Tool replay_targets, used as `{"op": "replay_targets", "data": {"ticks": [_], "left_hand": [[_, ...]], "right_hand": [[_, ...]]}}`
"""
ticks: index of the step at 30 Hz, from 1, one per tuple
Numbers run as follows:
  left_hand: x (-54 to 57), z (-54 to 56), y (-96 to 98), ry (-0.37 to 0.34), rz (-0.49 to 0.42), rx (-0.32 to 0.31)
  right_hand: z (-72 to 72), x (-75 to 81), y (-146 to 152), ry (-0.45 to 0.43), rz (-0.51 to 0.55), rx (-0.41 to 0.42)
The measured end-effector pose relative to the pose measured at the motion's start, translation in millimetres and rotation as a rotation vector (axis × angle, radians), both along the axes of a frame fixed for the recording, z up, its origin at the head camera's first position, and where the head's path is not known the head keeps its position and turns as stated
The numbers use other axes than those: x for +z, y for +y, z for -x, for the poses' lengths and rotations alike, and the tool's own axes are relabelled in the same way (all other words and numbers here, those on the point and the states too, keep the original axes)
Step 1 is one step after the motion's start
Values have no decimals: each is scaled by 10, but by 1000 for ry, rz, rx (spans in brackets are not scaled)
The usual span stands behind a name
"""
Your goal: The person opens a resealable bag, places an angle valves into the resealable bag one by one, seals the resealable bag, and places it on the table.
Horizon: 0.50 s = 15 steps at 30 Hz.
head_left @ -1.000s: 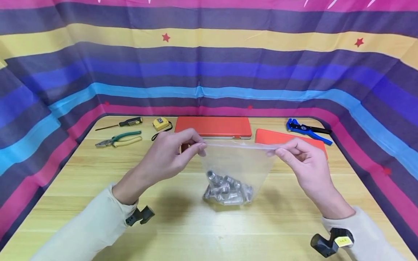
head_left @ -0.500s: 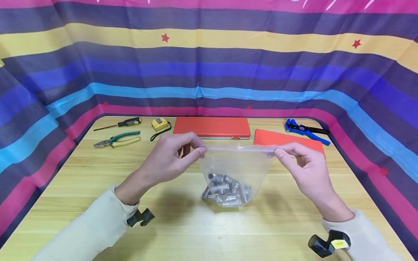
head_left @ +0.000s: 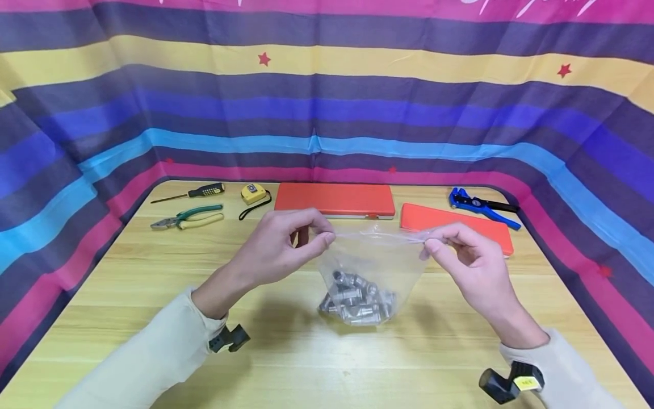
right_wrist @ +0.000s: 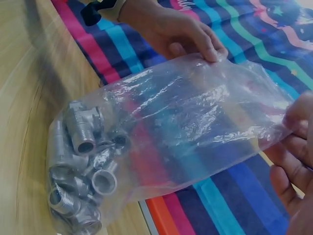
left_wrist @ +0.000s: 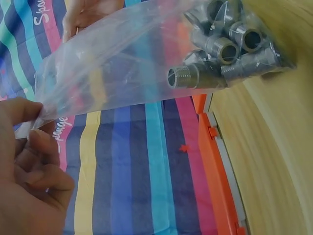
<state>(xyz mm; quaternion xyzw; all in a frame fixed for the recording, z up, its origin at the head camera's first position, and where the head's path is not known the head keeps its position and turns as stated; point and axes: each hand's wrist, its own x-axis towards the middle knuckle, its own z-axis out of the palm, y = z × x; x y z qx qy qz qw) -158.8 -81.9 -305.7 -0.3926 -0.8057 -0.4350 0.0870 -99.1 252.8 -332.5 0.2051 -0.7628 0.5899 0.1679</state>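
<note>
A clear zip bag hangs upright between both hands, its bottom on or just above the table. Several metal threaded pipe fittings lie heaped in the bottom of it; the right wrist view shows the fittings with open round ends. My left hand pinches the bag's top left corner between thumb and fingers. At the top right corner, my right hand pinches the bag's edge the same way. Whether the mouth is sealed, I cannot tell.
Along the back of the wooden table lie a screwdriver, pliers, a yellow tape measure, a red case, a second red case and a blue-and-black hand tool. A striped cloth encloses the back and sides.
Both hands have lowered the bag's top edge slightly, and the hands have come a little closer together. The top edge now sags, and the fittings have shifted inside the bag.
</note>
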Motion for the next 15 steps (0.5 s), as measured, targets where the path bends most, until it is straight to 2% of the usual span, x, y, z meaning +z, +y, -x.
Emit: {"op": "replay_targets", "data": {"ticks": [4,9,13,15], "left_hand": [[-3,3,51,-27,2,-18],[-18,-2,95,2,-20,-20],[-17,-13,102,-20,-26,-21],[-11,-20,109,-31,-19,-27]], "right_hand": [[1,-10,0,35,31,3],[19,-48,-15,119,117,66],[32,-52,-29,109,120,133],[27,-45,-28,94,95,125]]}}
